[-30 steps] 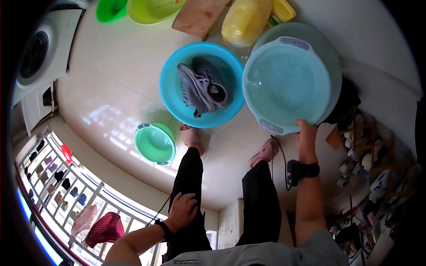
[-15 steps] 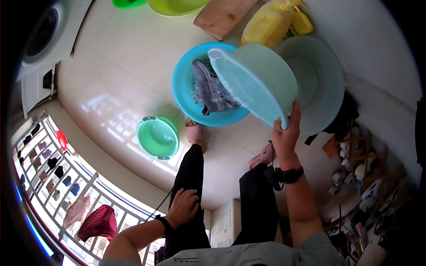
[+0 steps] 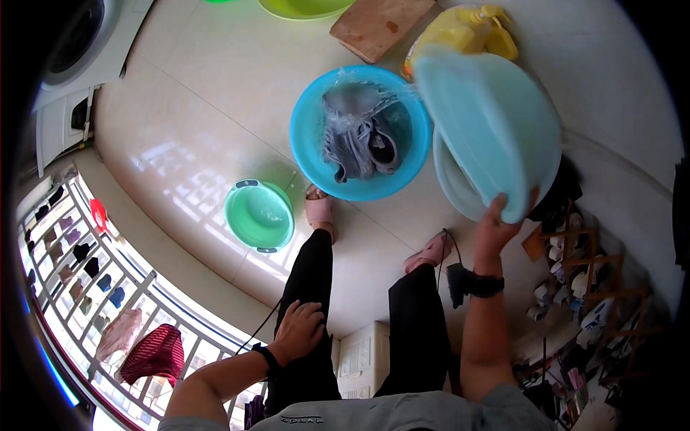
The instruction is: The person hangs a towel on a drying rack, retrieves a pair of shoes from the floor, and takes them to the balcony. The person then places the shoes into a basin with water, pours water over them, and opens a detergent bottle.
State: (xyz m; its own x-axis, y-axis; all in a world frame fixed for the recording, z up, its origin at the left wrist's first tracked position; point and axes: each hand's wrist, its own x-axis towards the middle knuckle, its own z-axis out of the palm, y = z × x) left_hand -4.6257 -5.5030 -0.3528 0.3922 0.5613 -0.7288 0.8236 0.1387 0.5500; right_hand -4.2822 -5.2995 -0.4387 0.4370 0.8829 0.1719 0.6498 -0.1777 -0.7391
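Note:
My right hand [image 3: 496, 228] grips the rim of a pale blue-green basin [image 3: 503, 136], which is tilted on its side and slightly smeared by motion. Beneath it a second pale basin [image 3: 450, 179] stands on the floor, partly hidden. To the left is a bright blue basin [image 3: 300, 147] with a pair of grey shoes [image 3: 356, 147] in it; water splashes around and above them. My left hand [image 3: 299, 332] lies flat on my left thigh, holding nothing.
A small green basin [image 3: 241, 215] with a little water sits near my left foot. Farther off are a wooden board [image 3: 374, 29], a yellow jug [image 3: 460, 32] and a yellow-green basin [image 3: 309, 8]. Shoes fill a rack [image 3: 589, 266] at right; a washing machine [image 3: 97, 43] stands upper left.
The tilted basin has swung right, away from over the blue basin, with my right hand holding it. More of the grey shoes shows, and water splashes up. My left hand stays put.

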